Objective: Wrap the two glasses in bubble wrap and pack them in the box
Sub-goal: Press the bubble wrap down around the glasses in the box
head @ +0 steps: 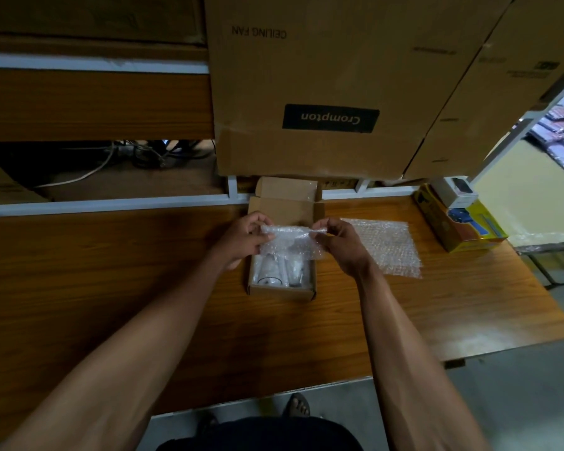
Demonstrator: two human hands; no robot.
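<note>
Both forearms reach forward; left hand [246, 237] and right hand [337, 242] each pinch an end of a bubble wrap sheet [288, 237], stretched crosswise. Directly beneath the grip, the wrapped glasses [282, 268] lie lengthwise inside the open box [280, 291].

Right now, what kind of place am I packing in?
Probably a stockroom or warehouse packing bench: big Crompton ceiling fan cartons stacked on shelving, a small open box and spare bubble wrap on the wooden table.

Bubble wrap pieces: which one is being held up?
The bubble wrap pinched by both hands over the small open box. The other sheet lies flat on the table, right of the box.
</note>
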